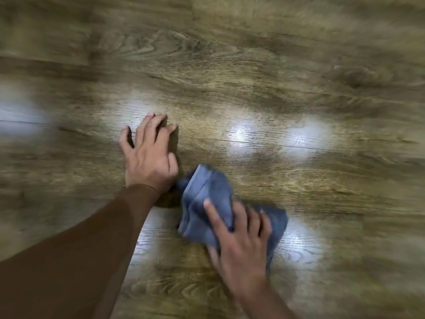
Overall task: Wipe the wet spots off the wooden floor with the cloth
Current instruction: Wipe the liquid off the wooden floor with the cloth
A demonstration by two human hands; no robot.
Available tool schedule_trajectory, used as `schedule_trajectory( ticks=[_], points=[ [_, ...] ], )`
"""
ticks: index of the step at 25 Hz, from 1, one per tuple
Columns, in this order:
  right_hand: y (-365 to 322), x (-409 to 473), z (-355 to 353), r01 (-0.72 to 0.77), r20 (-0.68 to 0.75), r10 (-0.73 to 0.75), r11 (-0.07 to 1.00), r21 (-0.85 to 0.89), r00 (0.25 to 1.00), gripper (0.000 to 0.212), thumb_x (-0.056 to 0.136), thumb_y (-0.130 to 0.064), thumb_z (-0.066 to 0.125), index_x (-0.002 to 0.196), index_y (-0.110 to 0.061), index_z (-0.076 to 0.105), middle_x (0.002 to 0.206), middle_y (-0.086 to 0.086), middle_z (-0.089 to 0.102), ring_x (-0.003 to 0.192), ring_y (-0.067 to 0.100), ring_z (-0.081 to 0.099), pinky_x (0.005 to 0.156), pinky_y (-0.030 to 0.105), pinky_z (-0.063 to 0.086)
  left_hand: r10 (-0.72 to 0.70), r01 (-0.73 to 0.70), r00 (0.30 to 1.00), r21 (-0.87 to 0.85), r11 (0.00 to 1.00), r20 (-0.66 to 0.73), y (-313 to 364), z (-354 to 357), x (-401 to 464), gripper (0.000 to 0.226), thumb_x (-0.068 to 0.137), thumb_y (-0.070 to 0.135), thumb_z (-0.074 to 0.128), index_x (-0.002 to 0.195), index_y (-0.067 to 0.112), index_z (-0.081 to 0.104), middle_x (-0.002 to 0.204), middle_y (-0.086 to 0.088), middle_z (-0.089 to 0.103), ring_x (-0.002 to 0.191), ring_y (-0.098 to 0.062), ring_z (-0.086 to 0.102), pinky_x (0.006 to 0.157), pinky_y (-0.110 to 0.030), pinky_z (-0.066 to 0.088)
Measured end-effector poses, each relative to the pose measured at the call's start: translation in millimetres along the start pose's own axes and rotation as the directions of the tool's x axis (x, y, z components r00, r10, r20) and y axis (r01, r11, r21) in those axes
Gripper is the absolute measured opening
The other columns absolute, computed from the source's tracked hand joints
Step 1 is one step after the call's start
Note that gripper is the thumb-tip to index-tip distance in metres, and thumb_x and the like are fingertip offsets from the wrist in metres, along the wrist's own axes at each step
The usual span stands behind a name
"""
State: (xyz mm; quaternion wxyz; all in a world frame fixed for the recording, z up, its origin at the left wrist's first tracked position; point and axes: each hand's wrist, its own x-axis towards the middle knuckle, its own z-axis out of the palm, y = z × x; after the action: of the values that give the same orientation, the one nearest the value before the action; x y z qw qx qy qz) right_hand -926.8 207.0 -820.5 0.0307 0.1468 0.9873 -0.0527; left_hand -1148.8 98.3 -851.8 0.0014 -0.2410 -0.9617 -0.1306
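A person's left hand (pixel 150 157) lies flat on the wooden floor (pixel 253 65) just left of centre, fingers straight and slightly spread, a brown sleeve (pixel 80 249) trailing toward 7 o'clock. At about 5 o'clock the right hand (pixel 241 245) presses down with spread fingers on a crumpled blue-grey cloth (pixel 207 196), which lies on the floor just beside the left wrist. Bright glossy patches (pixel 243 134) shine on the blurred boards around 3 o'clock; whether they are wet spots cannot be told.
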Motion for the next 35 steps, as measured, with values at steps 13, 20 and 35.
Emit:
schedule_trajectory(
  ticks=[13,20,35],
  points=[
    [96.4,241.5,-19.2,-0.36,-0.172,0.353,0.933,-0.011,0.92,0.071,0.081,-0.055,0.05,0.149,-0.042,0.032,0.127,0.017,0.047,0.111,0.041,0.045,0.094,0.053,0.029,0.009,-0.008,1.0,-0.066,0.998,0.01,0.5,-2.4,-0.4,0.061,0.072,0.029,0.039,0.13,0.021,0.055,0.151,-0.003,0.043,0.148,-0.023,0.03,0.118,-0.057,0.006],
    [80.7,235.6,-11.0,-0.39,-0.19,0.376,0.92,-0.042,0.907,0.069,0.085,-0.053,0.05,0.151,-0.042,0.03,0.132,0.021,0.044,0.116,0.043,0.042,0.102,0.058,0.026,-0.004,0.007,0.999,-0.064,0.998,0.049,1.5,-6.0,0.0,0.06,0.075,0.028,0.04,0.133,0.021,0.055,0.153,-0.004,0.043,0.15,-0.02,0.026,0.119,-0.06,0.009],
    [-117.3,-54.9,22.7,-0.02,-0.003,0.02,1.0,0.017,1.0,0.085,0.073,-0.056,0.06,0.153,-0.042,0.033,0.139,0.012,0.041,0.114,0.039,0.046,0.105,0.059,0.03,-0.107,0.095,0.988,-0.109,0.99,-0.11,-81.5,-21.9,-29.3,0.046,0.087,0.027,0.04,0.127,0.019,0.06,0.149,-0.001,0.052,0.144,-0.023,0.039,0.111,-0.045,0.027]
  ],
)
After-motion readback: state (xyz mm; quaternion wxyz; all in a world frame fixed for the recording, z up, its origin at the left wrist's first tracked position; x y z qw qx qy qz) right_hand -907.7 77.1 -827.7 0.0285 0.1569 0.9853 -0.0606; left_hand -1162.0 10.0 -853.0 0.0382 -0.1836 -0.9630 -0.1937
